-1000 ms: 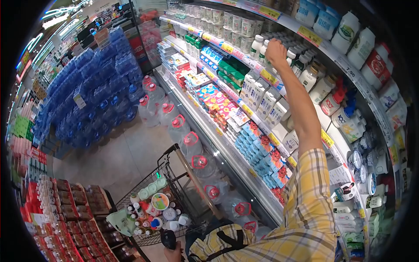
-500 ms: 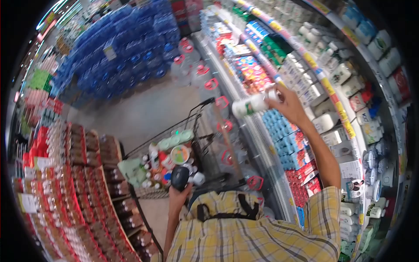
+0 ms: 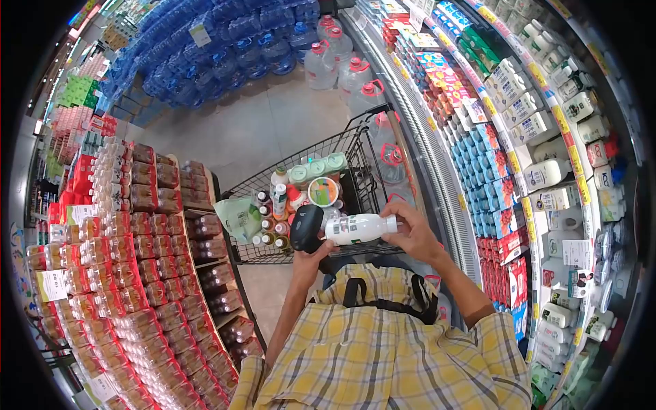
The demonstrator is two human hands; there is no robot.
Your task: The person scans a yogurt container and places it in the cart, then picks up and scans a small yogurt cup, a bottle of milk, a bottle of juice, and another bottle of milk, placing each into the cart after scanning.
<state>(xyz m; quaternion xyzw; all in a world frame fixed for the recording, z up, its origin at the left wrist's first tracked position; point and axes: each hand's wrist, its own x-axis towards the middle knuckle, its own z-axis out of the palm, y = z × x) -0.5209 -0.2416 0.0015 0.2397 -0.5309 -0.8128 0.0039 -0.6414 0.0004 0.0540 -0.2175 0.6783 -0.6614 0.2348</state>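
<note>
My right hand pinches a white milk bottle by its cap end. The bottle lies sideways in front of my body, its printed label facing up. In my left hand is a black handheld scanner with a rounded head, close against the bottle's base. The fingers wrapped round its handle are partly hidden. Below and beyond both hands stands a black wire shopping cart. It holds several small bottles, a round tub with a colourful lid, pale green containers and a light green bag.
Stacked red-wrapped packs of bottles rise on the left. A refrigerated shelf of dairy goods runs along the right. Big water jugs with pink handles line its foot. Blue water packs stand ahead, beyond bare floor.
My right hand has brought the milk bottle from beside the shelf, leftward and down, to the scanner. My left hand has moved up and right with the scanner. The camera view has shifted.
</note>
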